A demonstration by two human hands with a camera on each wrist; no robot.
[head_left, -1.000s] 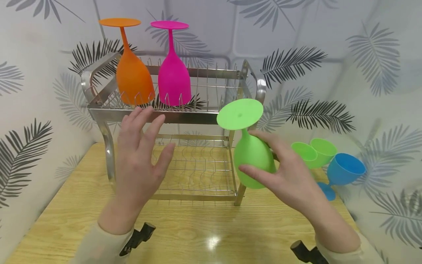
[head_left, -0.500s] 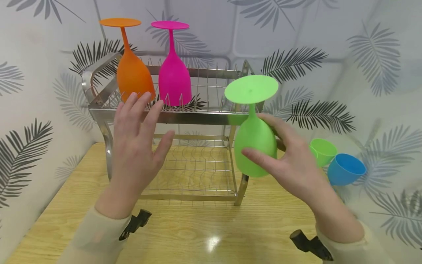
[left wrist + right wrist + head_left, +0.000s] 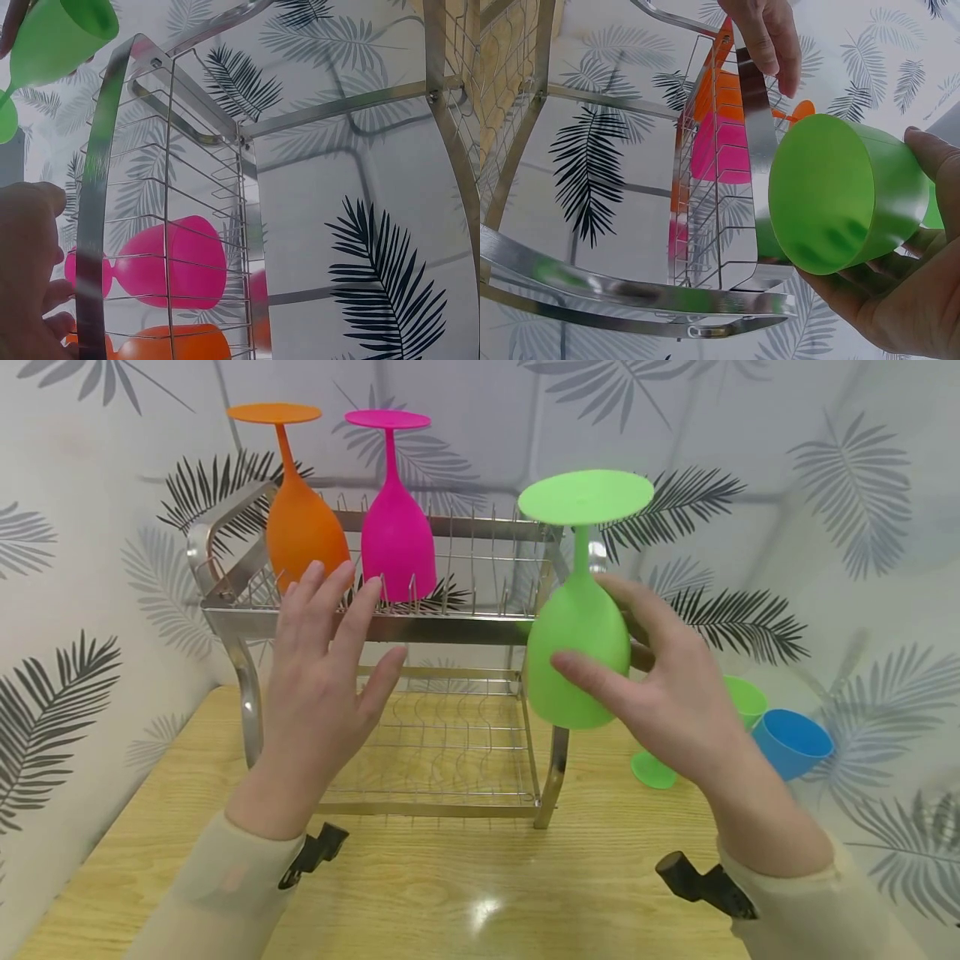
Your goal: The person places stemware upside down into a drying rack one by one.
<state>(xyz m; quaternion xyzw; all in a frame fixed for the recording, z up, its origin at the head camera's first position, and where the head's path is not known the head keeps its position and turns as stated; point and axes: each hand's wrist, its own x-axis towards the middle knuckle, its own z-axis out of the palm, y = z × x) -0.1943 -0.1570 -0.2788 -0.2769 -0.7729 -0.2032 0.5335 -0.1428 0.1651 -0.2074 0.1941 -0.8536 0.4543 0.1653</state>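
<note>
My right hand grips a light green plastic goblet by its bowl, thumb in front. The goblet is upside down, foot on top, before the right end of the metal dish rack. In the right wrist view its hollow bowl faces the camera. With fingers spread, my left hand is in front of the rack's upper tier and holds nothing. Behind its fingertips, an orange goblet and a pink goblet stand upside down on that tier. Whether the left fingertips touch the rack, I cannot tell.
On the wooden table, right of the rack, stand a blue goblet and a green one, partly hidden by my right hand. A green foot shows nearby. The rack's lower tier is wire. Leaf-patterned covering hangs behind.
The right hand has raised the green goblet and moved it slightly right, bringing it more upright. My left hand has risen a little towards the rack's upper edge.
</note>
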